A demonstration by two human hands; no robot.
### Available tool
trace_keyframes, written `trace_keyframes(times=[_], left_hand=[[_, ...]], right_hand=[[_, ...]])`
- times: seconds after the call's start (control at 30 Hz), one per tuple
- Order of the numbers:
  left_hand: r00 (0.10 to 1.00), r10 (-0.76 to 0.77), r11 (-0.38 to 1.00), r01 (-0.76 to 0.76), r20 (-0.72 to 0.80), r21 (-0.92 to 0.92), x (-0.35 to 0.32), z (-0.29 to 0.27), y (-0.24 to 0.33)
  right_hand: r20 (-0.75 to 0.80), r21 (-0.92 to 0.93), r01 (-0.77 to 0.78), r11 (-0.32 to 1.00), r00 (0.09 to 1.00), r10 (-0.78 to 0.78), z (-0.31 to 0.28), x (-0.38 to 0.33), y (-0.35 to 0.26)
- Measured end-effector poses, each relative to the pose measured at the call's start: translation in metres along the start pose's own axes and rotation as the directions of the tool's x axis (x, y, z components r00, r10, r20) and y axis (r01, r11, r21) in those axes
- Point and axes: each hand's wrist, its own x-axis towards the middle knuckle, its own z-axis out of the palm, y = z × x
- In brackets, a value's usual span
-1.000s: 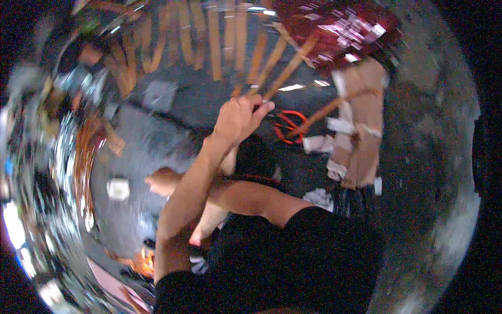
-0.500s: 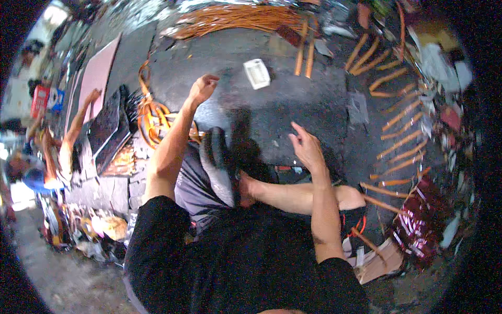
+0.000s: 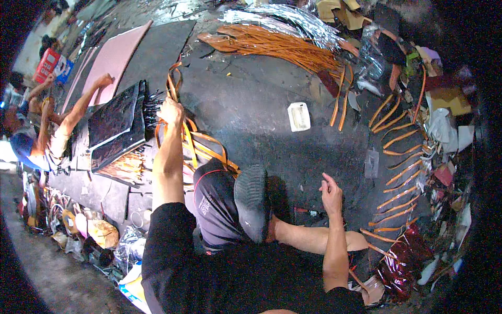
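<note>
My left hand (image 3: 171,111) is closed around a bundle of long orange-brown straps (image 3: 209,148) on the dark floor sheet. A loop of them sticks out beyond my fist, and the rest trail toward my shoe. My right hand (image 3: 331,194) hangs over the sheet near my bent knee, holding nothing, with its index finger stretched out. A small white tray (image 3: 299,116) lies ahead, between and beyond my hands. Beside my left hand are black sheets (image 3: 116,125) with fringed edges.
A large heap of brown strips (image 3: 266,44) lies at the far side. Single short strips (image 3: 400,200) form a curved row on the right, near a shiny dark red plastic wrap (image 3: 400,272). At left, another person's arm (image 3: 83,104) reaches over a pink board (image 3: 117,63).
My left hand has moved left onto the orange-brown straps and closed on them. My right hand stays raised with nothing in it. The view has shifted, so the floor things sit lower and further right.
</note>
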Motion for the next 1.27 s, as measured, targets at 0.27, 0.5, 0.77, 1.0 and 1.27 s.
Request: trace_keyframes(times=[0.27,0.5,0.77,1.0,1.27], left_hand=[[0.973,0.231,0.51,-0.144,-0.027,-0.848,0.028,-0.101,0.029],[0.534,0.823,0.501,-0.52,0.195,-0.692,-0.047,-0.282,0.086],[0.028,0.916,0.376,-0.417,0.401,-0.828,-0.146,-0.233,0.146],[-0.02,0.877,0.462,-0.244,0.481,-0.853,-0.166,-0.115,0.164],[0.19,0.947,0.317,-0.427,0.259,-0.847,-0.221,-0.054,0.222]], right_hand=[[0.08,0.179,0.081,0.98,0.992,-0.097,0.013,0.014,-0.019],[0.076,0.504,0.353,0.789,0.891,-0.447,0.042,0.055,-0.18],[0.006,0.496,0.615,0.613,0.703,-0.711,0.072,0.089,-0.152],[0.397,0.474,0.173,0.864,0.833,-0.385,-0.045,0.095,-0.011],[-0.127,-0.422,0.211,0.882,0.949,-0.288,-0.023,0.144,0.0]])
